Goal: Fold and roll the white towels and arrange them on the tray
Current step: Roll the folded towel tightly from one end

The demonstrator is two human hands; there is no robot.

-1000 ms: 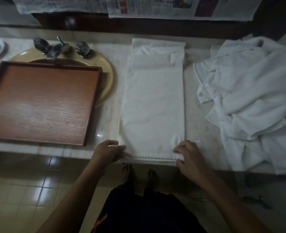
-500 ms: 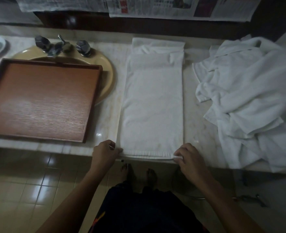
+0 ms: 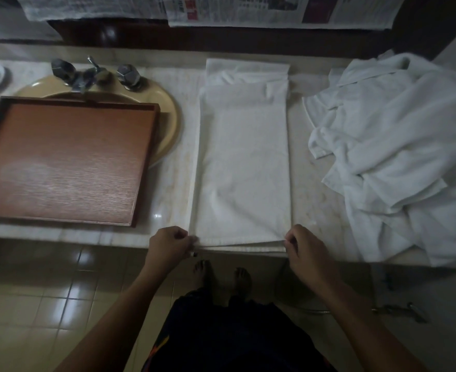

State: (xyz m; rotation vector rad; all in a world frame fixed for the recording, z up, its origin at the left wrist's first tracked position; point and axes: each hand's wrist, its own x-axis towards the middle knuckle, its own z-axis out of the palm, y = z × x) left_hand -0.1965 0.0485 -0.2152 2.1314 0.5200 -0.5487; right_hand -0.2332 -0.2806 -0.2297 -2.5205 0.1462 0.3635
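1. Towel (image 3: 243,162): white, folded into a long strip, lying flat on the counter (image 3: 167,183). It runs straight away from both hands toward the back wall, and its far end is doubled over in loose folds.
2. Left hand (image 3: 169,247): fingers curled, pinching the towel's near left corner at the counter's front edge.
3. Right hand (image 3: 306,249): fingers curled, pinching the near right corner. Between the two grips the near hem is slightly raised, with its layers showing.
4. Tray (image 3: 60,162): brown wood with a raised rim, to the left of the left hand and farther back. It sits apart from the towel and partly over the sink (image 3: 165,103).
5. Sink: tan and oval, with metal taps (image 3: 87,73) at its far rim.
6. Heap (image 3: 398,146): crumpled white towels to the right of the right hand, with bare counter between the heap and the strip.
7. Newspaper (image 3: 248,9): hung along the wall beyond the towel's far end.
8. Bare feet (image 3: 221,275): on the tiled floor, below and between the hands.
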